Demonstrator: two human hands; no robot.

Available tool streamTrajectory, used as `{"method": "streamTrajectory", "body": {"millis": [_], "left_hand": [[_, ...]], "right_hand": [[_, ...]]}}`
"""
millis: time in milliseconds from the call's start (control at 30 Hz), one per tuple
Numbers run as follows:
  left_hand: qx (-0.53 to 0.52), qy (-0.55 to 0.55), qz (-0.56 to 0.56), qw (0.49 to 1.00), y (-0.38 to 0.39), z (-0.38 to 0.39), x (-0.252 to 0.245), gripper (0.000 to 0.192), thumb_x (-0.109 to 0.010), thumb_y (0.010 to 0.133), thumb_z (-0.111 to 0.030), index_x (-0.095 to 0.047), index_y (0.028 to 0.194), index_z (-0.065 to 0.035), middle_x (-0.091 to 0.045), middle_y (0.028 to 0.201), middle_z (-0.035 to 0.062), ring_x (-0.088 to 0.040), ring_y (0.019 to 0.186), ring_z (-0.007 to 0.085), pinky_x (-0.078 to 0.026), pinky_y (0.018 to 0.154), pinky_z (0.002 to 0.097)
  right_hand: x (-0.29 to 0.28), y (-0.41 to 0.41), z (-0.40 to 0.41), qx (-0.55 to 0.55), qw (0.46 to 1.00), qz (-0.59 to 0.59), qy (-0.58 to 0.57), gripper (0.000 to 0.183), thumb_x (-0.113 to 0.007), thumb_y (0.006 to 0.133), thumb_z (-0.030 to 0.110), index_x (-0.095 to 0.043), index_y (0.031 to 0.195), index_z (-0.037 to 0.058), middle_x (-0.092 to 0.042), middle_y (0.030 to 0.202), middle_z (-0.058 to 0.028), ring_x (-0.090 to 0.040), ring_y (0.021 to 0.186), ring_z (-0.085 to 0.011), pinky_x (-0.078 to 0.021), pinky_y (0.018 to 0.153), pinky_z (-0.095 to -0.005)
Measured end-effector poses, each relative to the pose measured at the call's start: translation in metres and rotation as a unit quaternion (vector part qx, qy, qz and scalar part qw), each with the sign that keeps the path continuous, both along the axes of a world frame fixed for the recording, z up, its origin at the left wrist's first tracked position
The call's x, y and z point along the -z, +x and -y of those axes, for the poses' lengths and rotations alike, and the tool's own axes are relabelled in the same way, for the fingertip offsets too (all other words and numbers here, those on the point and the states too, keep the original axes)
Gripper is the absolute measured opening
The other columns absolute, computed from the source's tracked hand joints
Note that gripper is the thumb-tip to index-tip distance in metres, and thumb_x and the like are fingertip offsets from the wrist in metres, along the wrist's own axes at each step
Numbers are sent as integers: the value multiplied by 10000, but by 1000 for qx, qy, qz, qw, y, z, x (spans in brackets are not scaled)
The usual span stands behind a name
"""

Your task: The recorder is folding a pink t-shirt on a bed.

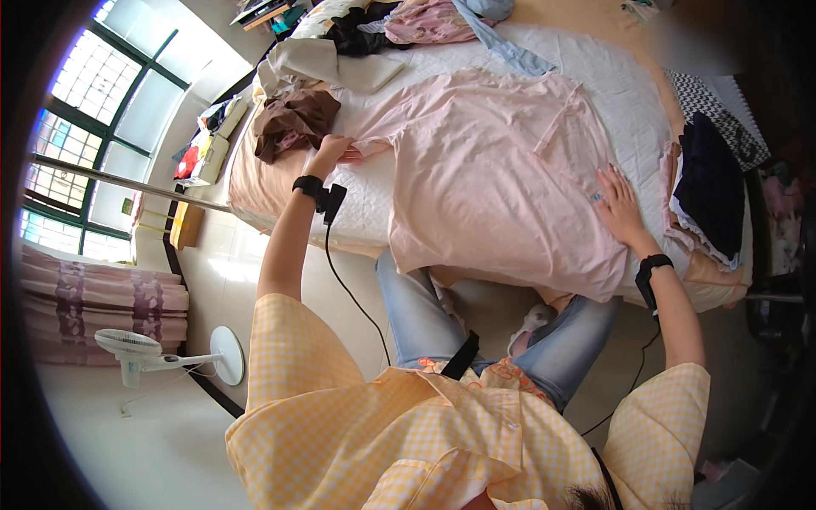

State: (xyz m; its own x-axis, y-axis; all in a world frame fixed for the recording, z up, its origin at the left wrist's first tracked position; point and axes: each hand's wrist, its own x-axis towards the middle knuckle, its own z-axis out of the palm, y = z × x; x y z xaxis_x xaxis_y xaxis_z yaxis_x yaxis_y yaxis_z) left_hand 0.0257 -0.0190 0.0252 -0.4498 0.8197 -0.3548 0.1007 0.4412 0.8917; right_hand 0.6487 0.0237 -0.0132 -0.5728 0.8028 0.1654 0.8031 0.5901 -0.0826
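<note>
A pale pink T-shirt [484, 172] is spread on the bed before me, its hem hanging over the near edge. The sleeve on the right is folded in across the body; the other reaches out to the left. At that left sleeve's end, my left hand [336, 152] grips the cloth, close to a crumpled brown garment [298, 122]. My right hand [617, 203] rests flat along the shirt's right side, fingers extended and nothing grasped.
White quilted bedding [628, 83] covers the bed. Folded clothes with a navy piece on top [709, 191] lie at the right edge. A clothes heap [421, 25] sits at the far side. A dark cable [347, 280] hangs from my left wristband. A white fan [172, 360] stands left.
</note>
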Motion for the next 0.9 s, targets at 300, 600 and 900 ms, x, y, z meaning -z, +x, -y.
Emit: {"method": "streamTrajectory", "body": {"millis": [300, 600, 900], "left_hand": [[60, -68, -25, 996, -18, 3, 13, 336, -606, 854, -306, -619, 991, 0, -643, 830, 89, -609, 660, 157, -491, 608, 247], [-9, 173, 127, 977, 18, 0, 7, 289, -468, 949, -309, -554, 1092, -73, -591, 967, 19, -580, 841, 123, -470, 760, 290], [71, 131, 33, 988, 31, 12, 6, 321, -421, 962, -323, -543, 1105, -63, -578, 993, 26, -573, 842, 130, -473, 761, 271]], "right_hand": [[-2, -9, 1, 9, 1000, 3, -15, 561, -407, 903, 283, -250, 1421, 135, -217, 1475, -127, -191, 1367, -279, -132, 1121, -404], [-3, -4, 2, 7, 1000, 2, -8, 557, -407, 903, 268, -249, 1420, 130, -215, 1477, -125, -189, 1368, -281, -136, 1121, -398], [-3, 0, 3, 9, 1000, 3, 1, 556, -415, 899, 266, -258, 1415, 132, -222, 1474, -122, -206, 1359, -289, -141, 1121, -397]]}}
